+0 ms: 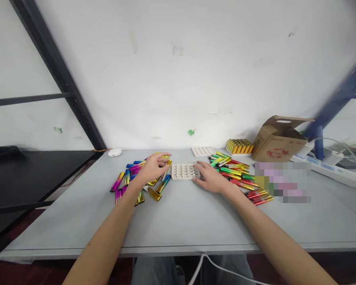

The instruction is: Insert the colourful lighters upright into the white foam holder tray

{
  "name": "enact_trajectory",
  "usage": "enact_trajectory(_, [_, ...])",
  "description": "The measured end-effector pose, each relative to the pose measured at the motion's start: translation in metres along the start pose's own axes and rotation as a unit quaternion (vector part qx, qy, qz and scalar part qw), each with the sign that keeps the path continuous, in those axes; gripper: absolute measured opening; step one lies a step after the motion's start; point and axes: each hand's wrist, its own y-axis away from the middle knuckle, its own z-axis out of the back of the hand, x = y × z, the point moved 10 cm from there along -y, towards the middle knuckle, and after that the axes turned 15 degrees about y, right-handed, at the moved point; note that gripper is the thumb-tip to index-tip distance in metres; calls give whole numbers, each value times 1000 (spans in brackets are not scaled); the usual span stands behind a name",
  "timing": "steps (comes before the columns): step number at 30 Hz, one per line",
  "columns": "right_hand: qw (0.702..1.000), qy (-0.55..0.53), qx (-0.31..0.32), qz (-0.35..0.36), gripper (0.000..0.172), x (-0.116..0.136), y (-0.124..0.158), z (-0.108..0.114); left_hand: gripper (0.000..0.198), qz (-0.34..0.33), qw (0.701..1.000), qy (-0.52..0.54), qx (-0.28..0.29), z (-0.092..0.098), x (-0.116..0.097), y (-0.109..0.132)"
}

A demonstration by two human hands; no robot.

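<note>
A white tray with round holes [182, 171] lies flat at the middle of the grey table [184, 217]. My right hand [210, 178] rests palm down at its right edge, fingers touching the tray. My left hand [154, 166] hovers over a pile of shiny multicoloured tubes [130, 180] left of the tray, fingers curled around a gold tube among them. Another pile of red, green and gold tubes [237, 174] lies right of the tray.
A second white holed tray [203, 151] and a block of upright yellow tubes [239, 146] sit near the wall. An open cardboard box [277, 140] stands at the right, a power strip [329, 166] beyond it. A white mouse [114, 152] lies at the back left.
</note>
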Motion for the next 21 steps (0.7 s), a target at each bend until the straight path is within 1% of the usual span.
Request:
enact_trajectory(2, [1000,-14,-25,1,56,3,0,7,48,-7,998,67,-4,-1,-4,0])
enact_trajectory(5, [994,-66,-82,16,50,13,0,25,50,-24,986,168,-3,-6,-13,1])
enact_trajectory(7, [987,-114,-113,24,48,21,1,35,51,-30,977,212,-10,-10,-16,2])
enact_trajectory(9, [976,-167,-137,23,46,26,2,41,47,-37,969,244,-28,-11,-18,3])
enact_trajectory(12, [956,-239,-170,-12,37,24,1,43,40,-45,958,275,-68,-12,-19,4])
enact_trajectory(14, [941,-285,-173,-53,28,16,0,38,39,-46,955,280,-85,-14,-19,5])
enact_trajectory(16, [918,-350,-164,-91,26,8,-3,32,38,-46,954,281,-89,-18,-20,5])
enact_trajectory(17, [901,-388,-161,-105,26,3,-4,29,37,-45,956,280,-82,-21,-21,5])
enact_trajectory(19, [863,-462,-162,-128,29,-5,-5,27,36,-38,961,270,-54,-29,-21,5])
enact_trajectory(21, [830,-510,-171,-148,32,-12,-5,28,34,-30,970,241,-9,-40,-22,6])
